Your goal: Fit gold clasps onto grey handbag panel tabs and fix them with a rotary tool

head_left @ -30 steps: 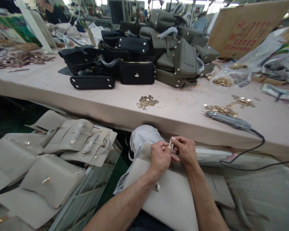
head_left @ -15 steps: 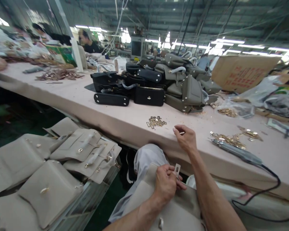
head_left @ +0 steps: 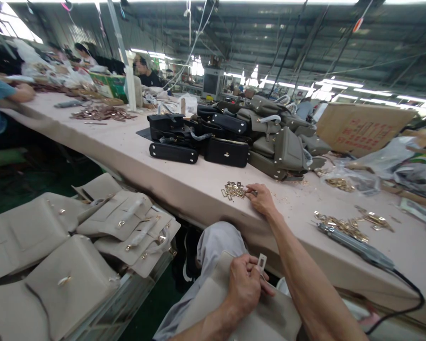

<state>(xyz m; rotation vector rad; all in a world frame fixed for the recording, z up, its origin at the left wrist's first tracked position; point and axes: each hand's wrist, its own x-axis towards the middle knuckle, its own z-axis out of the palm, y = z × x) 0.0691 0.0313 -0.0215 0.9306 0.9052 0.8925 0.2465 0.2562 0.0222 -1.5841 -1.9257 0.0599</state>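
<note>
Slotted tab: it is at the lower centre of the frame, pale, with a rectangular opening, and its end stands up above the fingers.
Left hand: the fingers are closed in a pinch on this tab, over the beige bag on the person's lap.
Right hand: it is stretched to the centre of the frame; thumb and forefinger are nearly together, just beside the heap of metal frames. Whether they have hold of a frame, I cannot tell.
Step in hand: it seems to be the choosing of one metal frame, while the tab is kept ready.
Next move: in my judgement it calls for a fine pinch on one single frame and a steady left hand.
Table: to the right lie gold pieces and an electric screwdriver; black bags are piled behind.
</note>
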